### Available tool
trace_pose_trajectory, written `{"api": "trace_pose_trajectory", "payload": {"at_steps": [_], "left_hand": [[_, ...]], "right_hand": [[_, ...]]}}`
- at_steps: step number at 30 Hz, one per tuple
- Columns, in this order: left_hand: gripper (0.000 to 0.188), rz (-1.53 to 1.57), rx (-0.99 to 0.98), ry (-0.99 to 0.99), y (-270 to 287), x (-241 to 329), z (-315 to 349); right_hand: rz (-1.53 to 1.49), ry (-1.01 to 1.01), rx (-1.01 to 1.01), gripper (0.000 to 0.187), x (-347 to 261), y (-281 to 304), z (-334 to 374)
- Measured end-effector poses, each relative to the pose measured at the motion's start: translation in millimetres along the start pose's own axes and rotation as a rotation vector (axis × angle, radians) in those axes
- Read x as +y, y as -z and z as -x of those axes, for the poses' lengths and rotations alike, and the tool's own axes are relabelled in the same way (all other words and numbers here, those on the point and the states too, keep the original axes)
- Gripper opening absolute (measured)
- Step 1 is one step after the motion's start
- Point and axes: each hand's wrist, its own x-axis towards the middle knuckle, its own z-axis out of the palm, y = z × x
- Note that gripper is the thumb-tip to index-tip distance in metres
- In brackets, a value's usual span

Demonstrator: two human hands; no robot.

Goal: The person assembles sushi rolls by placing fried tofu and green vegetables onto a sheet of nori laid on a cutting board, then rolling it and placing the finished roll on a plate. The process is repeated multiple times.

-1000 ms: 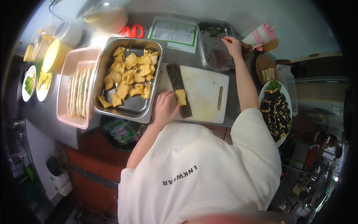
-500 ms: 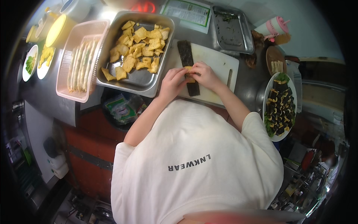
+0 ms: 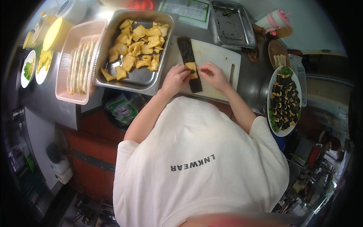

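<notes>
A long dark seaweed strip [image 3: 184, 47] lies lengthwise on the white cutting board [image 3: 217, 56]. Across its lower part rests a yellow piece of fried tofu [image 3: 190, 66]. My left hand [image 3: 176, 79] is closed at the tofu's left edge, its fingertips pinching a small dark green bit over it that I cannot identify. To the right of the strip, my right hand [image 3: 214, 75] hovers over the board with fingers curled and drawn together. Whatever its fingertips hold, if anything, is too small to see. A deep steel pan [image 3: 151, 81] of yellow tofu pieces [image 3: 130, 60] stands left of the board.
A pink basket [image 3: 62, 79] with long pale rolls stands further left, beside small plates. At right sits an oval white plate [image 3: 298, 85] of dark seaweed rolls. Behind the board are a steel tray [image 3: 230, 32], a printed packet [image 3: 185, 13] and a pink-lidded tumbler [image 3: 275, 19].
My right hand has come off the tofu and moved a little to the right, uncovering the yellow piece. My left hand stays by the strip. The view has shifted slightly.
</notes>
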Motion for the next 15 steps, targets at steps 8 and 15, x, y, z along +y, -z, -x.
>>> {"api": "trace_pose_trajectory", "payload": {"at_steps": [8,15], "left_hand": [[0.017,0.004,-0.007,0.032,2,9,0],[0.02,0.028,-0.006,0.005,12,18,-2]], "right_hand": [[0.333,0.296,-0.144,0.019,-4,2,20],[0.26,0.25,0.009,0.011,-7,-10,7]]}}
